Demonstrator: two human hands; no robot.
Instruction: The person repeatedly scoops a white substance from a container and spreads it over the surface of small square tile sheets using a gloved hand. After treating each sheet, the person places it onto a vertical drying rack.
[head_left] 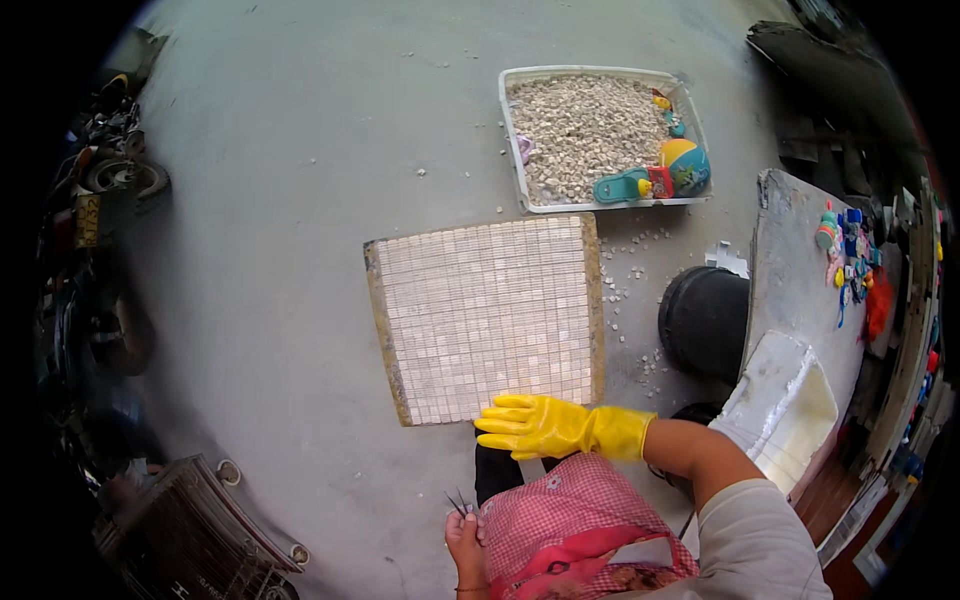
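A framed board (pixel 375 300) lies on the floor in front of me, filled with rows of small pale stone tiles (pixel 480 310). My right hand (pixel 540 425), in a yellow rubber glove, is stretched out flat at the board's near edge, fingers together and pointing left, holding nothing. It hangs over or touches the lowest row; I cannot tell which. My left hand (pixel 466 540) is bare, low beside my lap, closed around dark metal tweezers (pixel 457 504) whose two tips point up and away. A red checked apron (pixel 560 505) covers my lap.
Beyond the board stands a white plastic tub (pixel 505 120) of loose stone pieces, with a ball (pixel 686 167) and small toys. Loose pieces (pixel 620 275) lie right of the board. A black bucket (pixel 703 320), a white foam box (pixel 770 400) and a slab (pixel 800 235) stand to the right.
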